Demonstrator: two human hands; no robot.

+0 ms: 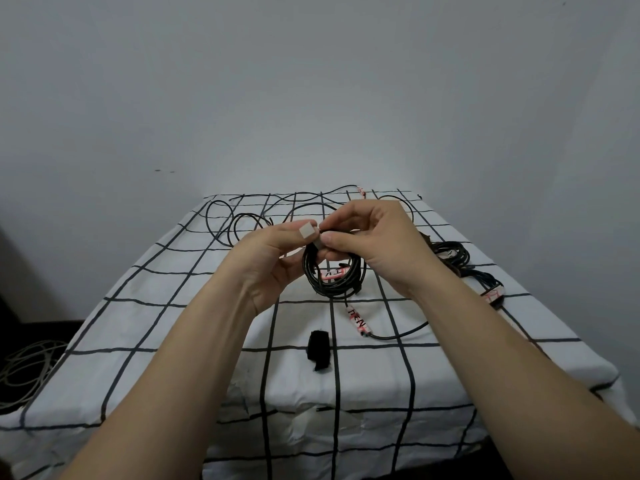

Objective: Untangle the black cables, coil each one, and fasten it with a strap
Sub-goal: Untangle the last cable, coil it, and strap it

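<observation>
Head cam view, the only one I've got: I'm holding a coiled black cable [332, 271] up off the bench [173, 341], both hands pinching the top of the loop. My left hand [273, 258] has thumb and fingers clamped on the bundle from the left, there's a pale plaster on that thumb, and my right hand [374, 244] is pinched shut on the same spot from the right, so the coil hangs straight down below both grips. Can't really see whether a strap is already in there between my fingertips; too cramped to tell.

Handling-wise this looks like thin, light, floppy cable that wants to spring open, so I reckon the place to hold is right where all the turns bunch together, not one strand. One tagged end [356, 318] dangles down to the cloth, and it'll probably drag if I swing the coil.

A small black strap [319, 349] lies on the bench nearer me, well below the coil. A finished bundle [460, 265] sits off to my right, and loose cable [242, 220] is still sprawled at the far edge.
</observation>
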